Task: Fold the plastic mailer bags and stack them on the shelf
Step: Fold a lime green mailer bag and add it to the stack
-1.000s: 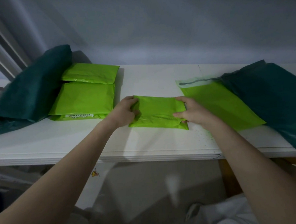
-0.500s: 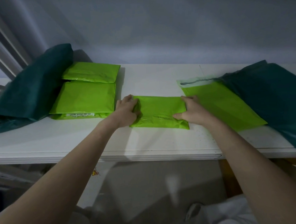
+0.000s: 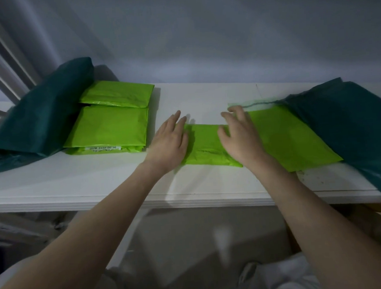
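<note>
A folded lime-green mailer bag lies in the middle of the white shelf. My left hand lies flat over its left end, fingers straight. My right hand covers its right end with fingers spread and slightly lifted. A stack of folded green mailers sits to the left, with a second folded stack behind it. An unfolded green mailer lies flat to the right, its sealing strip toward the wall.
A dark green plastic bag leans at the far left of the shelf. Another dark green bag drapes over the shelf's right end. A grey wall rises behind. Below the shelf edge are pale cloth and floor.
Both hands have let go of the folded mailer's ends. They now lie opened on top of it, fingers pointing toward the wall. The mailer stays in place.
</note>
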{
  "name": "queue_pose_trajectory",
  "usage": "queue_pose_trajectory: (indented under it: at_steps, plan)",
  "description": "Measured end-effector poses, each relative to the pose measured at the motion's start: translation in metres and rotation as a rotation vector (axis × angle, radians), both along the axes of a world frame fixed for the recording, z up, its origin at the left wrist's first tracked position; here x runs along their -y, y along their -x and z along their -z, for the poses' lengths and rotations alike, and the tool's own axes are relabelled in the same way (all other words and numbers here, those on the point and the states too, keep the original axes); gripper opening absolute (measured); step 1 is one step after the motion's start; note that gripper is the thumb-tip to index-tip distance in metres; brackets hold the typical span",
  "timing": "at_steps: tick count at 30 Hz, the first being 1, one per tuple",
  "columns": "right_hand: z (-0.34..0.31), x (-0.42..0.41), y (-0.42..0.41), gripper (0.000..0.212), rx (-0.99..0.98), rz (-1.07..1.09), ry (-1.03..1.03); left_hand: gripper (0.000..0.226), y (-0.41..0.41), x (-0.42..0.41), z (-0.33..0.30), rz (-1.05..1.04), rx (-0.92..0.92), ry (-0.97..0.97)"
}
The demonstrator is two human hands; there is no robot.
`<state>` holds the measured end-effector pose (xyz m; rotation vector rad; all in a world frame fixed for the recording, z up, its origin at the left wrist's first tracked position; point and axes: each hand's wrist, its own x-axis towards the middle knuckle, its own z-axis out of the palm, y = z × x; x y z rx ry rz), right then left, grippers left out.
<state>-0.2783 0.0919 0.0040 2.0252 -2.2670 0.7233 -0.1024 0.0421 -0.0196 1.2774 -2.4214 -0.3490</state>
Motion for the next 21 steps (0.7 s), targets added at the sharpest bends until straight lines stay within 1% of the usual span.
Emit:
queue_pose_trajectory:
  at_steps: [2, 4, 6, 9, 12, 14, 16, 18, 21]
  plan:
    - [0.012, 0.003, -0.009, 0.048, -0.073, -0.071, -0.076, 0.055, 0.005, -0.001, 0.007, 0.005, 0.061, -0.032]
    - [0.022, 0.005, -0.017, 0.055, -0.120, -0.105, -0.168, 0.054, 0.008, -0.003, 0.014, 0.026, 0.149, -0.048]
    - [0.032, 0.006, -0.021, 0.055, -0.120, -0.115, -0.257, 0.055, 0.008, -0.002, 0.020, 0.054, 0.200, -0.066]
    - [0.037, 0.005, -0.023, 0.054, -0.111, -0.113, -0.317, 0.068, 0.007, 0.003, 0.024, 0.097, 0.209, -0.080]
    - [0.037, 0.005, -0.025, 0.053, -0.149, -0.103, -0.315, 0.069, 0.006, 0.006, 0.025, 0.084, 0.211, -0.083]
    - [0.036, 0.004, -0.026, 0.052, -0.161, -0.105, -0.320, 0.078, 0.006, 0.005, 0.027, 0.103, 0.285, -0.033]
    - [0.034, 0.005, -0.025, 0.052, -0.166, -0.114, -0.330, 0.085, 0.006, 0.004, 0.026, 0.103, 0.336, -0.038]
    - [0.033, 0.006, -0.024, 0.052, -0.175, -0.117, -0.332, 0.078, 0.006, 0.001, 0.023, 0.077, 0.324, -0.052]
    - [0.035, 0.005, -0.025, 0.052, -0.187, -0.105, -0.318, 0.055, 0.008, -0.004, 0.020, 0.047, 0.285, -0.059]
